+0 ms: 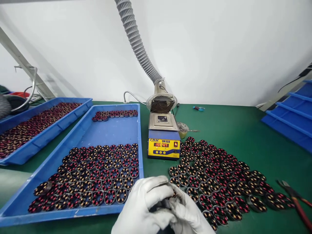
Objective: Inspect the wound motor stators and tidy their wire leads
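Both my hands wear white gloves and meet at the bottom centre. My left hand (141, 204) and my right hand (187, 214) are closed together round a small dark motor stator (165, 203), of which only a bit of copper winding and black rim shows. Just to the right, several round stators (219, 175) with red and copper windings lie packed in rows on the green mat. To the left, a blue tray (114, 130) holds more stators (97, 178) in rows at its near end and one row at its far end.
A yellow and blue solder pot (163, 139) with a red digital display stands at centre, under a grey flexible fume hose (136, 39). A second blue tray (44, 136) of stators sits far left. Red-handled pliers (296, 201) lie at the right edge. Blue trays (292, 120) stack at far right.
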The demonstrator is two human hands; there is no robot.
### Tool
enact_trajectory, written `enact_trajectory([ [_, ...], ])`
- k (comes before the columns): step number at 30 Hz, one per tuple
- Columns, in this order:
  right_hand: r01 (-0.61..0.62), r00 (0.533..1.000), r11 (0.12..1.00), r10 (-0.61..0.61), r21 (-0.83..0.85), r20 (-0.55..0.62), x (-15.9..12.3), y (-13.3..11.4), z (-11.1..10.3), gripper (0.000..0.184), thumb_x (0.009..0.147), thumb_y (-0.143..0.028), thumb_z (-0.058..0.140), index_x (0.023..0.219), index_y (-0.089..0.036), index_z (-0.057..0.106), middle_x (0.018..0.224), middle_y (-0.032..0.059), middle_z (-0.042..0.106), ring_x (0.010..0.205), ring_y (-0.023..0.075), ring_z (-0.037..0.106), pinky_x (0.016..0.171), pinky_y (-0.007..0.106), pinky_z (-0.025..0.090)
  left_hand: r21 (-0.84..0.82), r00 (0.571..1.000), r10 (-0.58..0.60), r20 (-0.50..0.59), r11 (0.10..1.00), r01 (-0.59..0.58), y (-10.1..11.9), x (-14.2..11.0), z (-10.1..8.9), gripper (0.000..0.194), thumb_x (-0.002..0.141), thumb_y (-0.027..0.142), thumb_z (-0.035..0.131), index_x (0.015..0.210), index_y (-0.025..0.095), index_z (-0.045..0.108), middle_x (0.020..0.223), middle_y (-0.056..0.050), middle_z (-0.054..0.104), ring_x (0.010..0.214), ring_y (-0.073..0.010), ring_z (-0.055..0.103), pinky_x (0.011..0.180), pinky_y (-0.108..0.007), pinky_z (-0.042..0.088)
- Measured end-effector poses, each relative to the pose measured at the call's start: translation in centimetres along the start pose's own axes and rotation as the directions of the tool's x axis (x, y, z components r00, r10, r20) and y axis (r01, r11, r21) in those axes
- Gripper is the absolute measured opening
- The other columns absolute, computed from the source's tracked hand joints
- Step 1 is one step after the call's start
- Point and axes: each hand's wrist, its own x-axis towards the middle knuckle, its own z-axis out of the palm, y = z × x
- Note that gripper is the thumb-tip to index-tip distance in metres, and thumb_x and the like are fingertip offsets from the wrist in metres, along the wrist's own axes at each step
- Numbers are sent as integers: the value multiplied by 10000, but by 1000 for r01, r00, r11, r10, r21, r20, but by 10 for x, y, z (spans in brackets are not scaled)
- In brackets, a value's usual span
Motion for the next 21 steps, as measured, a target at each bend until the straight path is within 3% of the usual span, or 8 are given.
enact_trajectory([
  [4, 14, 1000, 1000, -14, -18, -8, -6, -5, 4, 335, 600, -294, 812, 902, -209, 693, 772, 22, 656, 611, 110, 587, 480, 163, 439, -141, 1000, -3, 18, 990, 5, 0, 8, -5, 204, 753, 292, 687, 940, 214, 662, 986, -72, 725, 866, -204, 689, 747, -267, 570],
  [8, 60, 998, 997, -61, -55, -8, -8, -5, 6, 332, 665, -309, 759, 974, -228, 666, 844, 50, 665, 766, 185, 641, 607, 253, 513, -291, 1000, 0, 9, 957, 3, 6, 17, -5, 134, 818, 252, 611, 930, 205, 668, 925, -42, 734, 827, -158, 694, 755, -188, 543],
  [10, 73, 997, 995, -74, -63, -18, -7, -3, 5, 341, 656, -325, 766, 966, -227, 666, 836, 51, 672, 790, 199, 649, 668, 290, 524, -307, 1000, -18, 12, 951, 21, 8, 17, -4, 165, 786, 188, 628, 945, 213, 662, 932, -21, 731, 838, -137, 687, 776, -161, 522],
  [14, 92, 993, 995, -95, -39, -66, -3, 0, 2, 337, 586, -337, 816, 881, -232, 690, 735, 14, 679, 689, 175, 652, 686, 308, 527, -207, 998, -49, 43, 977, 57, 8, 11, -2, 369, 677, 119, 667, 1030, 220, 621, 1023, -35, 708, 909, -165, 669, 805, -216, 526],
  [19, 59, 995, 994, -51, 87, -89, -2, 3, 3, 357, 588, -282, 825, 912, -225, 685, 802, 2, 662, 666, 114, 617, 611, 214, 508, -236, 1000, -1, 0, 972, 1, -2, 2, 4, 171, 863, 243, 535, 1007, 216, 621, 1005, -55, 717, 909, -161, 669, 805, -247, 527],
  [21, 40, 995, 989, -27, 142, -96, -1, 6, 1, 368, 535, -262, 856, 854, -227, 676, 735, -30, 649, 642, 95, 616, 617, 197, 511, -288, 999, -37, -38, 957, 25, -5, 0, 6, 198, 894, 236, 451, 942, 212, 642, 938, -45, 728, 926, -164, 658, 826, -253, 513],
])
